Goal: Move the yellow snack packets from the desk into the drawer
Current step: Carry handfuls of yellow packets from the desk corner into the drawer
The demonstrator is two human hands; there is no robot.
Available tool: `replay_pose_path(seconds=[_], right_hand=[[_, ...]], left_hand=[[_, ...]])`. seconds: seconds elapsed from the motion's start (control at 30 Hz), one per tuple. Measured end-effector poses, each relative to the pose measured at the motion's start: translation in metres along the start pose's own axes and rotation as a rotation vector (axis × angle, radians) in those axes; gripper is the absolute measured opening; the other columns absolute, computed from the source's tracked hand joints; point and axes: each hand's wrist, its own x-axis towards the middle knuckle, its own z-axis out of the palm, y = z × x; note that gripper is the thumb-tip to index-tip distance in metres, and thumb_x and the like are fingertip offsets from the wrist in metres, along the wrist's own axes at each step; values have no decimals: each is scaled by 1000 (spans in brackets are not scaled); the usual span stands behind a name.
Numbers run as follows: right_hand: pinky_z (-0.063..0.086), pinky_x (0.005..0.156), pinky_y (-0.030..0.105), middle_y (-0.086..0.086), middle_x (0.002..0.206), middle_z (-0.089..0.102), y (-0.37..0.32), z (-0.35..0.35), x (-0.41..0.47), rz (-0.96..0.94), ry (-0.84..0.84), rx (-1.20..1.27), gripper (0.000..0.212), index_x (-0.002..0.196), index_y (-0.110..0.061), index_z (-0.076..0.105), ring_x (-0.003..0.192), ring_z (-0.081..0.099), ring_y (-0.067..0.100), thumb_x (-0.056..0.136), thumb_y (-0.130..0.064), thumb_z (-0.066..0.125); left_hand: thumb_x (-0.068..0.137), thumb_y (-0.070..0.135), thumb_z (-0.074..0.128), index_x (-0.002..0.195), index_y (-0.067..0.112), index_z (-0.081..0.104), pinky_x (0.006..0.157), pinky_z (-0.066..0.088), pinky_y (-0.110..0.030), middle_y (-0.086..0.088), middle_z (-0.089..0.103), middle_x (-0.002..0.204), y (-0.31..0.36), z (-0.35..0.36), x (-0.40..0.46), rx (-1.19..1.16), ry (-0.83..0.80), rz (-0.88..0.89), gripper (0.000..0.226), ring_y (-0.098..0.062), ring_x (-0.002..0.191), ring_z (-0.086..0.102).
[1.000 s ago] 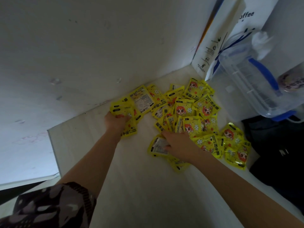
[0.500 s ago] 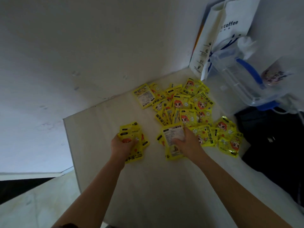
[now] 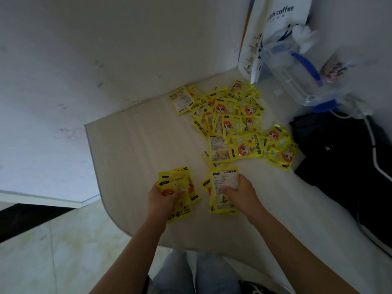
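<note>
A heap of yellow snack packets (image 3: 235, 122) with a red-haired cartoon face lies on the pale desk (image 3: 131, 151), toward its far right. My left hand (image 3: 162, 200) grips a bunch of several yellow packets (image 3: 180, 187) near the desk's front left corner. My right hand (image 3: 239, 194) grips a second bunch of packets (image 3: 222, 187), white label side up, just to the right of it. Both bunches sit low over the desktop, well in front of the heap. No drawer is in view.
A white paper coffee bag (image 3: 282, 22) stands against the wall at the back right. Beside it sits a clear plastic box with a blue handle (image 3: 297, 71). A black bag (image 3: 343, 158) with a white cable lies on the right. My knees (image 3: 191, 272) show below the desk's front edge.
Both hands have pulled back from the heap toward the desk's front edge, each carrying a bunch of packets. The view has tilted down and my knees have come into sight.
</note>
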Motion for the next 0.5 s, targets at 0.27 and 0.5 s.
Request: replay_pose_path(seconds=[0.27,0.5], right_hand=[[57,83,40,9,115,65,53,12,-57,70,73,109,37,116,-11,56,101,64,26,83,-19,70],[55,73,34,10,110,64,109,50,-138,90,212,138,34,114,-7,56,97,65,27,85,-19,68]], left_hand=[[68,19,86,100,20,69,64,59,-32,1,75,89,-40,-11,-43,112,-144,41,36,-17,79,72],[70,17,85,104,19,66,74,61,-40,0,74,93,-89,-49,-86,205,-281,108,39,-18,84,72]])
